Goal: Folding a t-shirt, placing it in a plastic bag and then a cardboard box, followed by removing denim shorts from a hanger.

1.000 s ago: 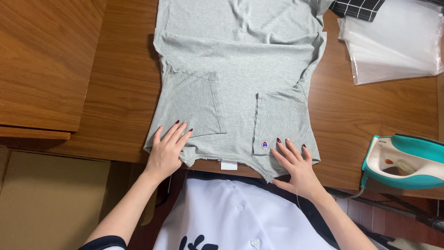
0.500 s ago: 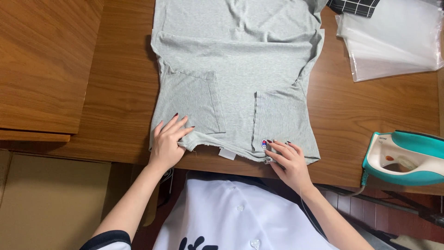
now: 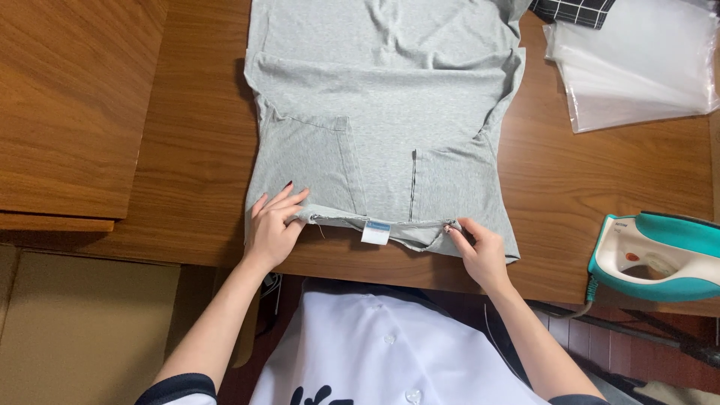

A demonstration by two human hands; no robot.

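A grey T-shirt lies on the wooden table, its sleeves folded inward over the body. The neckline end with a small white tag faces me at the table's near edge. My left hand pinches that near edge at its left side, fingers on top of the cloth. On the right side my right hand grips the same edge between thumb and fingers. The cloth between the hands is slightly lifted and rolled.
A teal and white iron rests at the table's right near corner. A stack of clear plastic bags lies at the back right beside a black checked cloth. A second wooden surface adjoins on the left.
Both hands went from lying flat on the shirt's near corners to pinching its near edge. The edge has been drawn back and the white tag now shows in the middle.
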